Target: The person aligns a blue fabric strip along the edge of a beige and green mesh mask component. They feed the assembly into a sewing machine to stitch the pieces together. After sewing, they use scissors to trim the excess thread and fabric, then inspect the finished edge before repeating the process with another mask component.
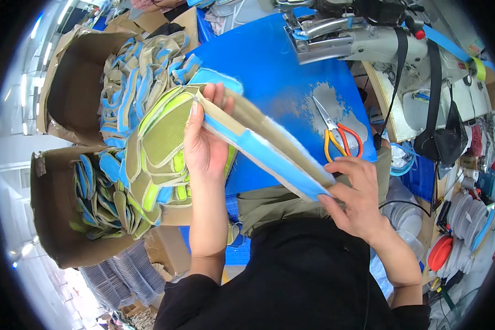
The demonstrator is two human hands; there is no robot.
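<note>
So both hands are on one strip [264, 154], a blue and tan band that hangs in a long, narrow loop over the blue table [253, 49], slanting down from left to right. The left hand [206, 146] has the upper end, thumb on the near side and fingers up behind it, closed just enough to grip the band. The right hand [357, 192] has the lower end in a pinch, thumb underneath and index finger on top, pretty much no gap beyond the fabric itself. Right past that hand lie the scissors [345, 141], orange and yellow handles toward the person, blades pointing away over a worn grey patch. Beside the left hand there's a heap of green pads [162, 137]; can't tell if the wrist touches it. Further left sit two cardboard boxes, the far one [71, 82] next to a messy pile of more blue and tan bands [140, 82], the near one [49, 203] with pads inside. There's also a machine [363, 47] at the upper right.
</note>
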